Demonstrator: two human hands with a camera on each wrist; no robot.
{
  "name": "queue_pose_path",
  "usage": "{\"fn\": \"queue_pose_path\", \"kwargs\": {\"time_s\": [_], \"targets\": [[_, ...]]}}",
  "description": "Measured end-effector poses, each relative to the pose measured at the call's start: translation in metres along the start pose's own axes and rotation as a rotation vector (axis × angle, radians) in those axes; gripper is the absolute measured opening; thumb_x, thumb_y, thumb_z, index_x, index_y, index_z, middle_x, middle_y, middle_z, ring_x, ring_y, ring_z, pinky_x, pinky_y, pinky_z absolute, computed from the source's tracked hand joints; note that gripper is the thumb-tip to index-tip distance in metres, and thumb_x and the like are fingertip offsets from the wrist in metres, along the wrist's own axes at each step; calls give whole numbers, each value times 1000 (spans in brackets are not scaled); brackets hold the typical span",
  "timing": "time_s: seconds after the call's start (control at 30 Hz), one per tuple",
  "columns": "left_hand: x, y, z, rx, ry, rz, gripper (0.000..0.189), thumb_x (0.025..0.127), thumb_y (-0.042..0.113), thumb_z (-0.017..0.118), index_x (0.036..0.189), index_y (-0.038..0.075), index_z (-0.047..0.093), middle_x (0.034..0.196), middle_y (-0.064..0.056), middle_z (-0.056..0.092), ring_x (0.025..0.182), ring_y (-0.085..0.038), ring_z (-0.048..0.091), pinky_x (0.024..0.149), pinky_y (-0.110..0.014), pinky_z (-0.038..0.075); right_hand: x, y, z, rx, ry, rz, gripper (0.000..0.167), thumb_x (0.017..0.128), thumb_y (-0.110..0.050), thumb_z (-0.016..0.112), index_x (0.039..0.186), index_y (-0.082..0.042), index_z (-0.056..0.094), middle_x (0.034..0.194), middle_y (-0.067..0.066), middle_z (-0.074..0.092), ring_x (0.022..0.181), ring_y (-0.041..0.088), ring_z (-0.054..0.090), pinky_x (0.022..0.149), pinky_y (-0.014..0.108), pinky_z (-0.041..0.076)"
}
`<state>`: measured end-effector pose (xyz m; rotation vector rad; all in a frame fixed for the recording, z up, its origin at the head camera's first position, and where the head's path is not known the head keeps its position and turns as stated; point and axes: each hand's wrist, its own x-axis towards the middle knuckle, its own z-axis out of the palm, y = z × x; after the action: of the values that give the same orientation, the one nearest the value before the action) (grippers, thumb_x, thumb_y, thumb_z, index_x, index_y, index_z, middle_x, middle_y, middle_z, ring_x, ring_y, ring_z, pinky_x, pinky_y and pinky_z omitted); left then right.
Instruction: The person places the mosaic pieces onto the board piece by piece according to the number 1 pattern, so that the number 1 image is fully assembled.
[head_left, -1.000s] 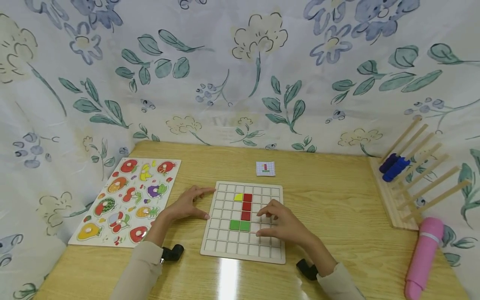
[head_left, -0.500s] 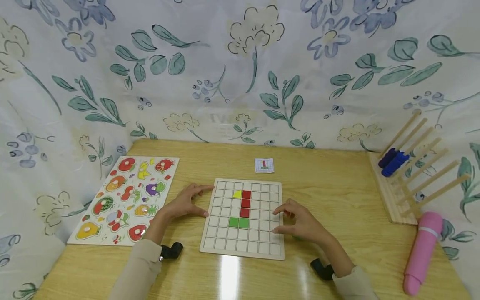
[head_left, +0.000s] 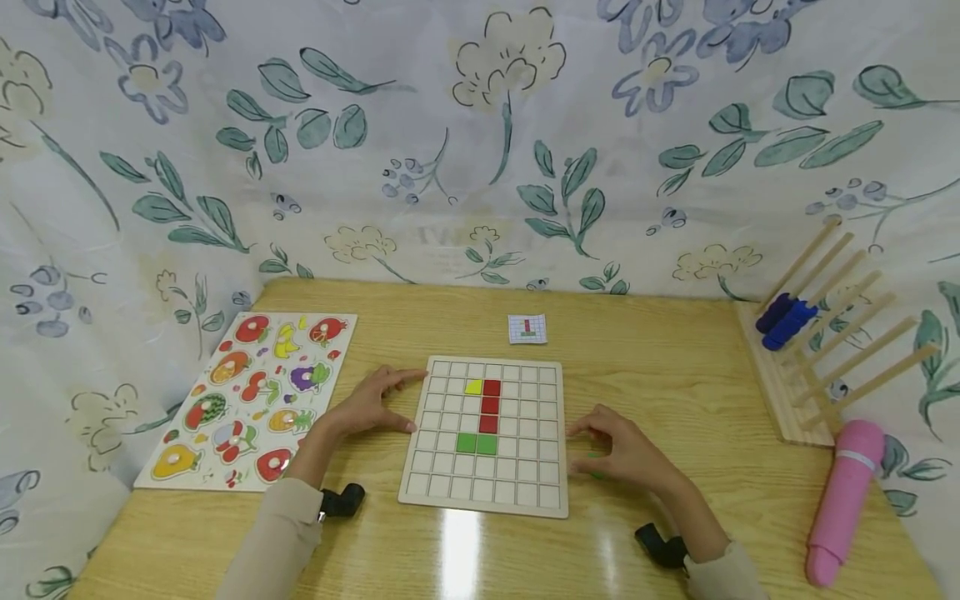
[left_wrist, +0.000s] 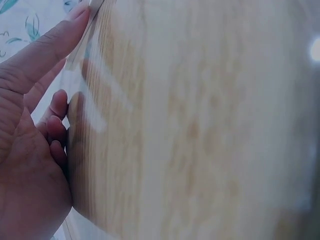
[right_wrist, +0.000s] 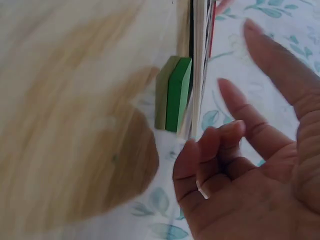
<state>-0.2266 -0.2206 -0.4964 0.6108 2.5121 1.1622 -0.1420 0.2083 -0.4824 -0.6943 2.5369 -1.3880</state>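
Observation:
A white gridded board [head_left: 528, 468] lies on the table, bearing a yellow piece [head_left: 474, 387], three red squares [head_left: 489, 405] in a column and two green squares [head_left: 476, 443] below. At its left edge, my left hand [head_left: 367, 406] touches the rim with thumb and forefinger spread; the left wrist view shows the thumb [left_wrist: 60, 42] against that edge. Just beyond the board's right side is my right hand [head_left: 633, 457], thumb and forefinger apart, holding nothing. A loose green block [right_wrist: 178, 95] lies near those fingers, mostly hidden by the hand in the head view.
A small pattern card [head_left: 527, 328] lies behind the board. To the left is a fruit puzzle board [head_left: 255, 417]. On the right stand a wooden peg rack [head_left: 783, 400] with blue pieces and a pink cylindrical object [head_left: 846, 500]. A floral curtain [head_left: 420, 125] hangs behind the table.
My right hand has moved right, from over the board to beside its right edge, near the green block. The left hand stays at the left edge.

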Motion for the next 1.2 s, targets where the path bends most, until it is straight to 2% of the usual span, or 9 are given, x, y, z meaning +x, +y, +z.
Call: {"fn": "queue_pose_path", "kwargs": {"time_s": [0.17,0.3,0.4,0.63,0.77,0.93,1.2], "targets": [[0,1,0,-16,-5,-8,86,71,27,90,147,17,51,107,-9,46,97,-22,39,84,-39,34,-7,3,-5,-53,-2,48,39,75,-23,87,106,-9,70,84,3,44,76,10,38,65,26,35],[0,-1,0,-25,-8,1,85,72,25,89,146,15,51,108,-11,46,96,-22,38,82,-38,33,-11,5,-7,-97,-1,54,38,74,-26,88,104,-10,70,83,0,44,77,8,38,66,26,36],[0,-1,0,-24,-7,12,84,72,25,89,146,13,51,109,-12,46,96,-22,38,81,-37,33,-14,6,-7,-103,-7,48,36,74,-25,88,100,-9,70,83,0,43,78,8,37,65,26,36],[-1,1,0,-35,-1,-9,83,72,24,89,146,14,52,108,-11,46,96,-21,37,81,-37,32,-19,6,-8,-108,-22,55,36,74,-25,88,98,-9,67,83,1,41,78,10,37,65,26,36],[-2,4,-1,-49,-2,-13,83,72,21,89,145,14,52,109,-12,46,97,-23,38,82,-38,32,-21,7,-9,-113,-25,73,34,75,-23,87,97,-9,66,85,1,41,79,11,37,66,26,37],[-2,4,-1,-61,-2,-16,83,72,19,89,145,13,52,109,-14,46,99,-24,38,82,-39,32,-21,7,-9,-120,-11,55,27,77,-16,85,93,-10,65,84,2,41,78,10,37,65,24,37],[-1,1,0,-32,-2,-15,84,72,25,89,146,16,51,109,-10,47,98,-21,39,83,-37,34,-21,8,-10,-136,7,23,22,78,-10,83,93,-9,67,83,1,42,76,7,38,64,22,37]]}}
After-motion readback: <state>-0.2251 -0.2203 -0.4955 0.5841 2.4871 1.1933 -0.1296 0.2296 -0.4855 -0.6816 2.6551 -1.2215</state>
